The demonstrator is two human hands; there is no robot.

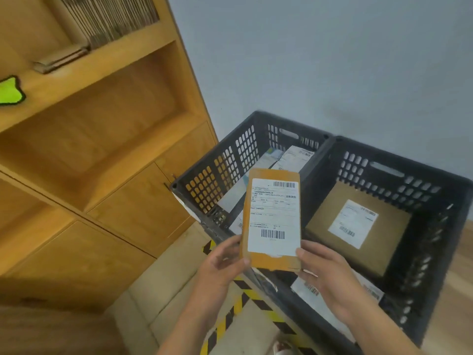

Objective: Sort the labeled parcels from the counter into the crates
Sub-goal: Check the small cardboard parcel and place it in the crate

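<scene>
Both hands hold up a flat brown parcel (272,262) with a large white shipping label facing me, over the near rim between two black crates. My left hand (225,262) grips its lower left corner, thumb on the front. My right hand (322,270) grips its lower right corner, thumb on the label. The left crate (217,160) holds several pale labeled parcels, partly hidden behind the held one. The right crate (399,160) holds a brown box (378,252) with a white label, and other labeled parcels lie under it.
A wooden shelf unit with cupboard doors (115,196) stands to the left of the crates. A grey wall (320,60) rises behind them. Yellow-and-black hazard tape (230,319) marks the floor under my arms. A stack of flat cardboard (110,19) fills the top shelf.
</scene>
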